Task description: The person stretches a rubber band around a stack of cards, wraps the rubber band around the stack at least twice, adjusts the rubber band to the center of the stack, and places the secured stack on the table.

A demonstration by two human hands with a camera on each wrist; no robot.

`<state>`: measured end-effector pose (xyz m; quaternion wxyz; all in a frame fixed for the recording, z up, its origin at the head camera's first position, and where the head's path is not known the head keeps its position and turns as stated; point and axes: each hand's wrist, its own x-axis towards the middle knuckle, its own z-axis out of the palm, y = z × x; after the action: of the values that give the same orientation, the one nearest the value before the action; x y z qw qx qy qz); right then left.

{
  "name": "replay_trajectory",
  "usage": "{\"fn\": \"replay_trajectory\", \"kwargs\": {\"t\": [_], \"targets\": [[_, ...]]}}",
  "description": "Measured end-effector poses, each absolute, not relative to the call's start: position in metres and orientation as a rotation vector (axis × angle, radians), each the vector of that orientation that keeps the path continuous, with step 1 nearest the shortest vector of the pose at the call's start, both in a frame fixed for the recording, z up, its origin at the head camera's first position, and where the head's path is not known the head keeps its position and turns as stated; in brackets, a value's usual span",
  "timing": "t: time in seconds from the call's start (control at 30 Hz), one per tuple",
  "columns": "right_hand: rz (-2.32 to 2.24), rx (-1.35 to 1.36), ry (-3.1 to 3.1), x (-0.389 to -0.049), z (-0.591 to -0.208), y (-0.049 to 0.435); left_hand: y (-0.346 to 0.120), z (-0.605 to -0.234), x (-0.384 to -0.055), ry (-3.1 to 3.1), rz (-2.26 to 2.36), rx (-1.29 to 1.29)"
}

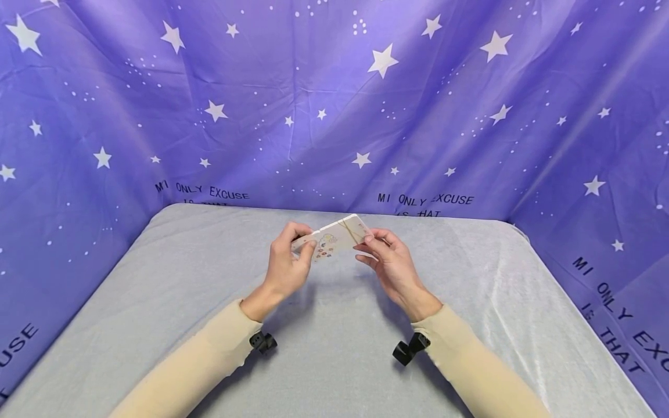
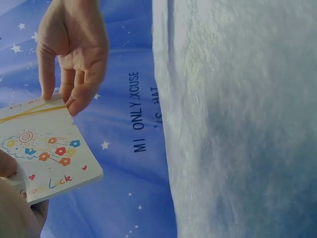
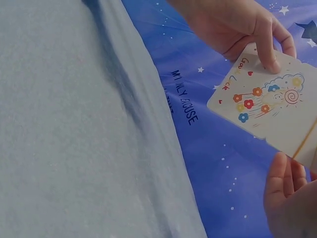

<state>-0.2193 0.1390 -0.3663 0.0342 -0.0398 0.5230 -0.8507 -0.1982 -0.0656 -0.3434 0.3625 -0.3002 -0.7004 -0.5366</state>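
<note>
A stack of white cards (image 1: 337, 237), printed with flowers, a cloud, a sun and the words "Good Luck", is held up above the table. Two thin yellowish rubber band (image 2: 37, 113) strands cross one end of it. My left hand (image 1: 286, 261) grips the lettered end, thumb on the printed face and fingers behind. At the banded end, my right hand (image 1: 394, 264) pinches the edge beside the band, thumb on the near face. Some of its fingers are loosely bent below. Whether the right fingers also touch the band cannot be told.
A table with a pale grey-blue cloth (image 1: 334, 360) lies beneath both hands. Behind it and at both sides hangs a purple curtain (image 1: 292, 69) with white stars and black lettering. Black wrist cameras (image 1: 410, 348) sit at both cream sleeves (image 1: 209, 354).
</note>
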Motion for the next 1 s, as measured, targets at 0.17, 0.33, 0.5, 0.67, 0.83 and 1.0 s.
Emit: {"fn": "replay_trajectory", "kwargs": {"t": [0.17,0.33,0.5,0.67,0.83,1.0], "targets": [[-2.652,-0.114,1.610,-0.219,-0.367,0.136,-0.064,-0.344,-0.196,-1.844,-1.519,-0.681],[-2.679,-0.124,1.618,-0.219,-0.367,0.135,-0.063,-0.344,-0.195,-1.875,-1.619,-0.605],[-2.705,-0.130,1.574,-0.220,-0.367,0.136,-0.061,-0.345,-0.196,-1.888,-1.723,-0.523],[-2.710,-0.138,1.532,-0.220,-0.366,0.138,-0.061,-0.347,-0.196,-1.908,-1.758,-0.488],[-2.698,-0.169,1.596,-0.219,-0.364,0.138,-0.061,-0.350,-0.196,-1.916,-1.801,-0.459],[-2.697,-0.180,1.716,-0.218,-0.362,0.139,-0.060,-0.354,-0.197,-1.929,-1.856,-0.464]]}}
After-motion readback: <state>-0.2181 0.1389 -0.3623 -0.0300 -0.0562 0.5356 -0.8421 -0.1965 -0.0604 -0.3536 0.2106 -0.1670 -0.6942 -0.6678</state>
